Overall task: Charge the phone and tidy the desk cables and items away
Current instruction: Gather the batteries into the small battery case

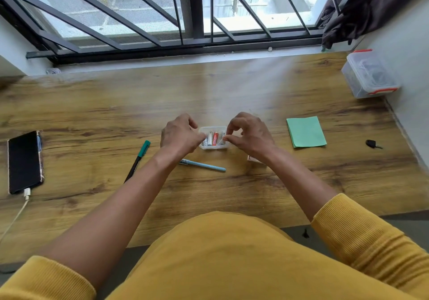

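A black phone (25, 162) lies at the desk's left edge with a white charging cable (27, 194) plugged into its near end. In the middle stands a small clear tray (213, 147) holding several batteries, one of them red (215, 138). My left hand (178, 135) grips the tray's left side with curled fingers. My right hand (248, 134) pinches a white battery (223, 140) at the tray's right end between thumb and forefinger. A green-capped pen (139, 157) and a light blue pen (205, 165) lie on the desk just in front of the tray.
A green sticky-note pad (306, 132) lies to the right, and a small black object (372, 143) beyond it. A lidded clear box (369, 75) with red latches stands at the far right by the wall. A small pale item (253, 159) peeks from under my right wrist.
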Motion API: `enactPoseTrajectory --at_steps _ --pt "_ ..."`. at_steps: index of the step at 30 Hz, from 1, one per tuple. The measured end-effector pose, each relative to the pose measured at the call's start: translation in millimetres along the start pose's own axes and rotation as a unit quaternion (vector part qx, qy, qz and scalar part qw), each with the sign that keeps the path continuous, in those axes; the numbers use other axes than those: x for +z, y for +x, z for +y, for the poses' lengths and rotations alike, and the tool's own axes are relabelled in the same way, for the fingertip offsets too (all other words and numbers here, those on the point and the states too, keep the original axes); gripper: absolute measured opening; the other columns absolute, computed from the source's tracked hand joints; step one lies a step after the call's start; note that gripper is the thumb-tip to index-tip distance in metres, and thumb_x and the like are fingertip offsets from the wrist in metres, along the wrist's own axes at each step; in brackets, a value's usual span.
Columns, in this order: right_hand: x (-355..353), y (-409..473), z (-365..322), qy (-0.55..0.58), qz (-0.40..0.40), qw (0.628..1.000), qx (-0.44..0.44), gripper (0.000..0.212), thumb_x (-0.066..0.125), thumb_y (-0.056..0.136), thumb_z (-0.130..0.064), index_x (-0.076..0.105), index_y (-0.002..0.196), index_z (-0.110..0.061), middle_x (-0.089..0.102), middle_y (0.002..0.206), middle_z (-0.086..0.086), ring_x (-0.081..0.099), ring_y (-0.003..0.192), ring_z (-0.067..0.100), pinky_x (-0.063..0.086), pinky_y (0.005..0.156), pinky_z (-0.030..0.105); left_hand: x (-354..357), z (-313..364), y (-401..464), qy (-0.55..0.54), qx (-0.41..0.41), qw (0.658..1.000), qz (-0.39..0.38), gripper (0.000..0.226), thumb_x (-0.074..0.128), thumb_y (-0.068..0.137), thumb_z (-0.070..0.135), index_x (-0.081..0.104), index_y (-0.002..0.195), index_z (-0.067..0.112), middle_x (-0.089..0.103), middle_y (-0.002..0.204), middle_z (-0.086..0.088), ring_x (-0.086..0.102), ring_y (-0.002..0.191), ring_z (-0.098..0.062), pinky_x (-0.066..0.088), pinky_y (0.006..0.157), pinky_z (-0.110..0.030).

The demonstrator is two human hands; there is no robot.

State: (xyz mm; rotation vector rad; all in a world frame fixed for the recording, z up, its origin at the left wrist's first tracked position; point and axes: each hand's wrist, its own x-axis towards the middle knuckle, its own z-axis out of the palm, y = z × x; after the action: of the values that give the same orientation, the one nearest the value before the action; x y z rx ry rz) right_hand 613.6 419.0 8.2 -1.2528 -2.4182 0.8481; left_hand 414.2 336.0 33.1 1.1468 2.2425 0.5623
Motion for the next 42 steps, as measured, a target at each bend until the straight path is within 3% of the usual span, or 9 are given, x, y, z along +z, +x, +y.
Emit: enactPoseTrajectory --at_steps 3,9,16,20,24,28,31,38,42 --pt "-1 4 -5 -0.023 -0.004 1.0 -0.004 0.004 0.081 0.09 -0.028 0.081 0.093 -0.029 0.065 0.105 -0.009 0.059 0.096 0.011 0.054 0.081 0.035 5 -3 1 0.005 -0.004 1.0 -0.005 0.041 0.087 0.083 0.037 0.063 0.112 0.023 0.067 0.079 0.008 0.075 0.084 -0.018 0.062 0.091 -0.047" --pt "3 2 -13 -0.076 -0.084 0.994 0.003 0.02 0.065 0.096 -0.029 0.081 0.108 -0.034 0.061 0.127 -0.008 0.048 0.124 0.014 0.05 0.101 0.039 13 -7 3 -0.013 -0.03 0.999 -0.024 0.043 0.092 0.071 0.045 0.062 0.098 0.03 0.072 0.095 0.005 0.075 0.091 -0.022 0.065 0.083 -0.047" --pt "-4 -4 -21 -0.137 -0.097 0.986 0.003 0.027 0.056 0.1 -0.038 0.076 0.118 -0.042 0.054 0.14 -0.01 0.04 0.136 0.014 0.04 0.094 0.033 20 -3 2 -0.019 -0.043 0.999 -0.027 0.037 0.09 0.068 0.036 0.062 0.092 0.027 0.07 0.089 0.004 0.073 0.089 -0.024 0.065 0.079 -0.048" --pt "-7 -4 -24 -0.145 -0.103 0.984 0.001 0.028 0.056 0.1 -0.039 0.076 0.119 -0.044 0.053 0.143 -0.01 0.039 0.139 0.015 0.042 0.102 0.038 19 -3 5 -0.018 -0.041 0.999 -0.032 0.038 0.091 0.068 0.035 0.063 0.093 0.028 0.071 0.091 0.002 0.074 0.088 -0.025 0.065 0.079 -0.048" --pt "-7 -8 -20 -0.12 -0.093 0.988 -0.019 0.032 0.064 0.093 -0.043 0.07 0.125 -0.04 0.054 0.14 -0.008 0.043 0.133 0.015 0.047 0.101 0.038 18 -7 0 0.001 0.021 0.999 -0.029 0.047 0.088 0.077 0.041 0.063 0.114 0.026 0.071 0.105 0.005 0.071 0.097 -0.019 0.061 0.09 -0.044" --pt "-3 -12 -14 -0.096 -0.09 0.991 0.002 0.072 0.078 0.084 -0.047 0.048 0.147 -0.032 0.052 0.145 -0.005 0.046 0.132 0.018 0.048 0.101 0.039 17 -18 -11 0.026 0.109 0.992 -0.061 0.089 0.095 0.073 0.043 0.053 0.148 0.019 0.057 0.137 -0.002 0.056 0.126 -0.018 0.046 0.106 -0.034" --pt "3 -10 -12 -0.109 -0.107 0.988 0.027 0.087 0.082 0.083 -0.044 0.039 0.157 -0.028 0.048 0.152 -0.003 0.044 0.138 0.021 0.044 0.108 0.039 21 -23 -13 0.048 0.132 0.988 -0.061 0.094 0.095 0.074 0.029 0.049 0.155 0.015 0.054 0.146 -0.007 0.05 0.137 -0.024 0.038 0.112 -0.033" --pt "5 -16 -6 -0.074 -0.072 0.994 0.032 0.075 0.081 0.083 -0.03 0.05 0.15 -0.022 0.059 0.138 0.0 0.06 0.119 0.022 0.048 0.096 0.034 22 -16 -18 0.032 0.17 0.985 -0.023 0.082 0.096 0.07 0.026 0.061 0.143 0.016 0.063 0.133 -0.004 0.069 0.107 -0.025 0.057 0.099 -0.049" --pt "-10 -34 -1 -0.041 -0.054 0.997 0.03 0.074 0.081 0.081 -0.021 0.053 0.149 -0.019 0.061 0.134 0.002 0.064 0.106 0.02 0.052 0.09 0.034 28 -7 -33 0.002 0.193 0.981 -0.016 0.08 0.097 0.069 0.022 0.063 0.141 0.017 0.062 0.131 -0.003 0.073 0.085 -0.015 0.062 0.089 -0.045"
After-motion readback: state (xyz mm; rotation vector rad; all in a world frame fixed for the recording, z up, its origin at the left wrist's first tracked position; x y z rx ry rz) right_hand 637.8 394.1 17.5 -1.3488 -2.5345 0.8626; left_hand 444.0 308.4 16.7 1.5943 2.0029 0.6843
